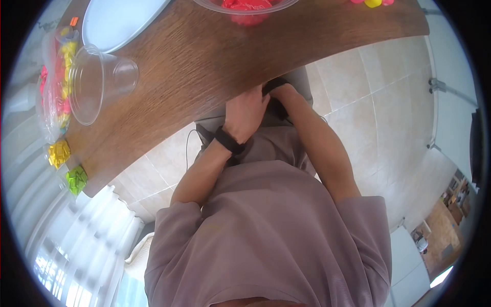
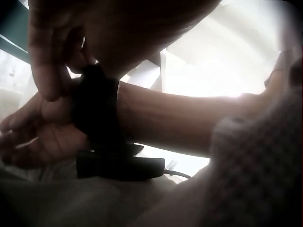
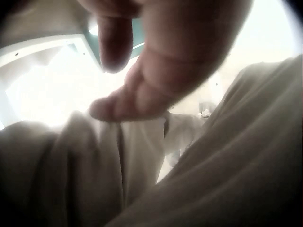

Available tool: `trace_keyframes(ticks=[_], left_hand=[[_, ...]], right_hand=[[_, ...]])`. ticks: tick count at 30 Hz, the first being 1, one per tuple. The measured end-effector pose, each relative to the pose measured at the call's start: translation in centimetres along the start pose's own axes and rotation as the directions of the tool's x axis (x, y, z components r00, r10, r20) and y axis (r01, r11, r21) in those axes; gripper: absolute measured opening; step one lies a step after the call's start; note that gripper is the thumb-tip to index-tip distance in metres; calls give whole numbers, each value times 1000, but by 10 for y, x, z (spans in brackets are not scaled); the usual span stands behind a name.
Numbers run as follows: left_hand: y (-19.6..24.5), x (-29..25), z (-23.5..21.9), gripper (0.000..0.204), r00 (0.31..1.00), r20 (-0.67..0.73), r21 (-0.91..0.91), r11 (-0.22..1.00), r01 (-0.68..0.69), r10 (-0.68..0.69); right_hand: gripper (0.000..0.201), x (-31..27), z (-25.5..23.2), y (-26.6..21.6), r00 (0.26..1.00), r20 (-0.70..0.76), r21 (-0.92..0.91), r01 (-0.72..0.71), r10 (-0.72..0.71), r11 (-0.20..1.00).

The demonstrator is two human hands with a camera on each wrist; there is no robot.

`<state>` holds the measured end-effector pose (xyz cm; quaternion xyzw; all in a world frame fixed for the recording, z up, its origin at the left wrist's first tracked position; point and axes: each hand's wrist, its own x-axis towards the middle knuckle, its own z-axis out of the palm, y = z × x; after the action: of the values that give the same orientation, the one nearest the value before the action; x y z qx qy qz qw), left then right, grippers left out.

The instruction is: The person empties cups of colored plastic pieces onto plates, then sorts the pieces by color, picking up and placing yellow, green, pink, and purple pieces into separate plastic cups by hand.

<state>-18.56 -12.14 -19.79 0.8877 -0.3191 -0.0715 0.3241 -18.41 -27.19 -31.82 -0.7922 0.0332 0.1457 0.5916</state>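
Below the table edge, in the head view, my left hand (image 1: 246,113) reaches across to a black wrist strap (image 1: 275,85) on my right wrist. The left wrist view shows left-hand fingers (image 2: 49,82) bent and pinching the upper edge of that strap. A small black camera (image 2: 120,166) with a cable sits under the strap. My right hand (image 2: 45,137) lies palm up with loose fingers and holds nothing; the table and left hand hide it in the head view. Another black strap (image 1: 229,140) circles my left wrist.
On the wooden table (image 1: 189,61) stand a clear plastic cup (image 1: 117,74), a white oval plate (image 1: 120,25) and a clear bowl (image 1: 204,5) with red contents. A bag of colourful bows (image 1: 53,87), a gold bow (image 1: 59,153) and a green bow (image 1: 76,180) line the left end.
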Motion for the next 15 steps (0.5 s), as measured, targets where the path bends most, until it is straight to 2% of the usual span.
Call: trace_keyframes(ticks=[1, 2, 4, 5, 7, 8, 10, 11, 13, 14, 15], left_hand=[[-1, 4, 2, 23, 996, -38, -33, 996, -85, 84], [-6, 5, 2, 23, 996, -34, -32, 996, -85, 84], [-12, 7, -2, 23, 982, 151, -151, 979, 136, -113], [-13, 4, -4, 23, 980, 162, -150, 979, 139, -114], [-8, 4, -17, 22, 988, 84, -234, 961, 148, -132], [-3, 4, -25, 22, 987, 95, -231, 961, 152, -133], [9, 2, -43, 21, 948, 184, -371, 875, 311, -259], [13, 0, -46, 21, 945, 190, -368, 873, 320, -267], [21, -4, -50, 20, 964, 144, -363, 894, 260, -222], [24, -4, -52, 20, 962, 151, -362, 893, 268, -228], [28, -5, -54, 22, 984, 125, -416, 893, 171, -130]], right_hand=[[18, 33, 9, -11, 1000, -1, -17, -11, 11, 1000], [18, 40, 11, -16, 1000, -3, -30, -27, 27, 999], [19, 36, 12, -25, 998, -9, -49, -67, 66, 997], [19, 31, 13, -29, 996, -11, -57, -89, 88, 994], [19, -14, 7, -36, 992, -13, -73, -126, 126, 989], [20, -5, 13, -43, 989, -15, -79, -147, 146, 986], [20, -23, 10, -56, 981, -9, -89, -192, 192, 977], [20, -32, 7, -65, 980, -2, -83, -196, 197, 977], [20, -61, 2, -103, 994, 75, -348, -44, 74, 936], [20, -67, 0, -111, 994, 80, -343, -48, 80, 938], [20, -73, -1, -117, 989, 105, -380, -59, 106, 923]])
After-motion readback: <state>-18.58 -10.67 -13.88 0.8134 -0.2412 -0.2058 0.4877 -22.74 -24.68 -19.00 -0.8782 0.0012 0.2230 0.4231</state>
